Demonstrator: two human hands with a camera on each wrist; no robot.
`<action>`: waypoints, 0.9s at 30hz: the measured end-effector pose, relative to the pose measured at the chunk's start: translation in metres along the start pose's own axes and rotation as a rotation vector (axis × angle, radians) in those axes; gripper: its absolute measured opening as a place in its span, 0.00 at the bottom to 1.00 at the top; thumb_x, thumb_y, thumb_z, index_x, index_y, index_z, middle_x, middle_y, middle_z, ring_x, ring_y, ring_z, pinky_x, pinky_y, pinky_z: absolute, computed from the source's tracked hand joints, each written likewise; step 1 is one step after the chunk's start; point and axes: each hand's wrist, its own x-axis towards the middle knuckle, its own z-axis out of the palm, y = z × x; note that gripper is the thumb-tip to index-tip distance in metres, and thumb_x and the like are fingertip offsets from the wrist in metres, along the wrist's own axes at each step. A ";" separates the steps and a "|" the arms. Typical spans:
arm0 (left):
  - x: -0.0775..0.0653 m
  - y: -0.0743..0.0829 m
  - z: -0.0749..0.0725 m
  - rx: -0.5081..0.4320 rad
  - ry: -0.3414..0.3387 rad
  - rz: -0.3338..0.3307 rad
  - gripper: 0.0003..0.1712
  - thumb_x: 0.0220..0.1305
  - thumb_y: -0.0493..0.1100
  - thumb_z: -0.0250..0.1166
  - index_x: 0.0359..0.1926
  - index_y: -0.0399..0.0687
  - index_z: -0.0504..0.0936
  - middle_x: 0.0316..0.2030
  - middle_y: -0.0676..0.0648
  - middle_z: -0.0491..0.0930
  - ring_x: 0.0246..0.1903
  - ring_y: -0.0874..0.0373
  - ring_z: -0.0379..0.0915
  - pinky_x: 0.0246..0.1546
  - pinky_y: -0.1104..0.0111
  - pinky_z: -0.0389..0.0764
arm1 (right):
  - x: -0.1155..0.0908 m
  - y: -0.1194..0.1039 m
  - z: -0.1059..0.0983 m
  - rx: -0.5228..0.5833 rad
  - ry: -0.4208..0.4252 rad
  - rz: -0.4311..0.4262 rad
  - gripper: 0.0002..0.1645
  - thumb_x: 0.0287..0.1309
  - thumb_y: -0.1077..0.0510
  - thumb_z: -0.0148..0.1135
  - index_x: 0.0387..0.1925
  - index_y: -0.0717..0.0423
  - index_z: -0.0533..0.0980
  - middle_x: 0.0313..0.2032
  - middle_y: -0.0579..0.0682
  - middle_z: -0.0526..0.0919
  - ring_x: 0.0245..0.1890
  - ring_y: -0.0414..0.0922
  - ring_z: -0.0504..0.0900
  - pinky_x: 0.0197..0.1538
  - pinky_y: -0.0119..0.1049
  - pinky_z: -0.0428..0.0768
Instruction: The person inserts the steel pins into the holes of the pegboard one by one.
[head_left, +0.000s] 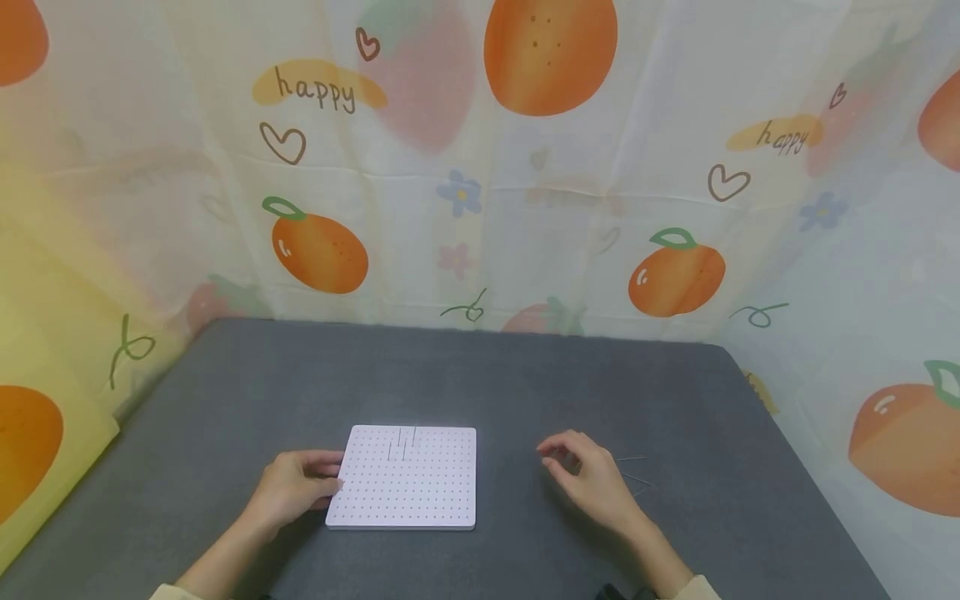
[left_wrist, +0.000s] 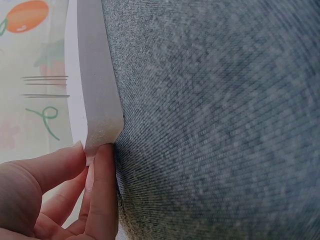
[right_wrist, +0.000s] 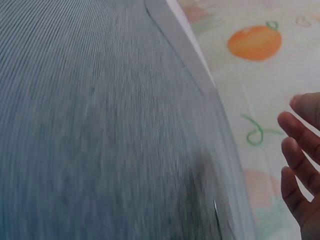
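A white square pegboard with rows of small holes lies on the table. Several thin metal pins stand upright near its far edge. My left hand holds the board's left side. In the left wrist view, the thumb is on the top edge and fingers reach beneath the corner. To the right of the board, my right hand hovers over the table with loosely bent fingers, apart from the board. Nothing shows between its fingers in the right wrist view. Loose thin pins lie just beyond that hand, partly hidden by it.
The table has a dark grey cloth top. A curtain printed with oranges and hearts hangs behind it and along both sides. Dark objects show at the bottom edge near the right forearm.
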 end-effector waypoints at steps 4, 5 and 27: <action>0.000 0.000 0.000 -0.003 0.000 0.004 0.25 0.47 0.30 0.67 0.50 0.31 0.77 0.36 0.41 0.81 0.31 0.56 0.78 0.29 0.64 0.83 | -0.008 0.010 -0.011 0.006 -0.013 0.068 0.13 0.48 0.64 0.67 0.36 0.47 0.78 0.33 0.33 0.79 0.32 0.31 0.73 0.33 0.31 0.77; 0.000 0.000 0.000 -0.001 0.001 0.005 0.25 0.47 0.30 0.67 0.50 0.31 0.77 0.36 0.41 0.81 0.31 0.56 0.78 0.29 0.64 0.83 | -0.010 0.012 -0.014 0.005 -0.015 0.083 0.13 0.49 0.64 0.66 0.36 0.47 0.78 0.33 0.33 0.79 0.32 0.31 0.74 0.33 0.30 0.77; 0.000 -0.002 0.000 -0.017 0.009 0.006 0.24 0.47 0.29 0.66 0.49 0.32 0.78 0.36 0.41 0.81 0.31 0.56 0.78 0.29 0.64 0.84 | -0.036 0.040 -0.030 -0.043 -0.133 0.201 0.12 0.48 0.63 0.66 0.34 0.46 0.76 0.31 0.34 0.76 0.31 0.30 0.74 0.33 0.27 0.78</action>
